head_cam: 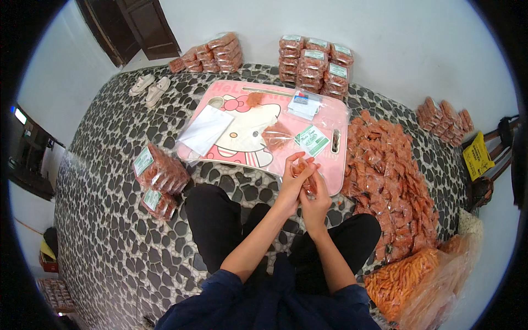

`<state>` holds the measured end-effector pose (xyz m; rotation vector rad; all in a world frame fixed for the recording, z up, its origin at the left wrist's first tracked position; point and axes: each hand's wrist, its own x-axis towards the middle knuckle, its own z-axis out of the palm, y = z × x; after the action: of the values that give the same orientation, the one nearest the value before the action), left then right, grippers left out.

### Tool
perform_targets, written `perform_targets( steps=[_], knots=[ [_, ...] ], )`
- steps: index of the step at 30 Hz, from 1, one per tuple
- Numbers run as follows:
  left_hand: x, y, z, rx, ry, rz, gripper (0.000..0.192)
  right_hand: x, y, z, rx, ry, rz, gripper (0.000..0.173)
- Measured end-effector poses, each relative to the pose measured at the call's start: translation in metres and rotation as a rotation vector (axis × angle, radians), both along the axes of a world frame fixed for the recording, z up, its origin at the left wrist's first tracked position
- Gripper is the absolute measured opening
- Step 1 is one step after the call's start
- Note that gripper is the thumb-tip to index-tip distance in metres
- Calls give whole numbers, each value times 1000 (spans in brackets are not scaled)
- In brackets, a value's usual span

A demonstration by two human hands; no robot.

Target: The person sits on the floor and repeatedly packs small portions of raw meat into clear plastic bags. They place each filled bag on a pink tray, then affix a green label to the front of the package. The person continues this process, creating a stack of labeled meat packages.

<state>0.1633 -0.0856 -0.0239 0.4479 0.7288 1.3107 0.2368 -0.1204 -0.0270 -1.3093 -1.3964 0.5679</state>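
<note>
My left hand [290,189] and my right hand [318,202] meet over the near right edge of a pink folding table [340,119] printed with a cartoon cat. Between them they grip small clear packets of reddish-brown snacks [309,186], partly hidden by my fingers. Just beyond my fingers a green and white printed label [312,141] lies on the tabletop. Left of it rests a clear plastic bag with reddish contents [277,136]. Farther back is a plastic-wrapped pile of labels [303,108]. A white sheet or stack [208,128] covers part of the table's left side.
A large heap of small snack packets [387,177] spreads right of the table. Nearer stands an open plastic bag of orange sticks [404,276]. Labelled bundles [313,68] stack against the wall; more bundles [161,169] stand left of my knee. White shoes [157,91] lie far left.
</note>
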Motion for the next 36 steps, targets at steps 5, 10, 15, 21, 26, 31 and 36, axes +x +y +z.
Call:
perform_targets(
  steps=[5,10,15,21,26,31,36],
  knots=[
    [-1,-8,-28,291,849,318,65,33,7,2,20,184,-104,46],
    [-6,-20,-65,405,1746,250,76,54,-7,-9,-175,224,-130,42],
    [-17,-9,-79,459,1778,344,42,46,-21,-28,-243,-5,-16,46],
    [-44,1,-82,550,1455,205,31,40,-2,-34,-316,-135,181,42],
    [-55,5,-90,659,1625,156,28,39,15,-36,-366,320,214,34],
    [-40,2,-101,636,1794,242,25,34,12,-46,-299,581,214,38],
    [-40,9,-101,612,1465,315,18,30,13,-52,-416,686,150,40]
  ],
)
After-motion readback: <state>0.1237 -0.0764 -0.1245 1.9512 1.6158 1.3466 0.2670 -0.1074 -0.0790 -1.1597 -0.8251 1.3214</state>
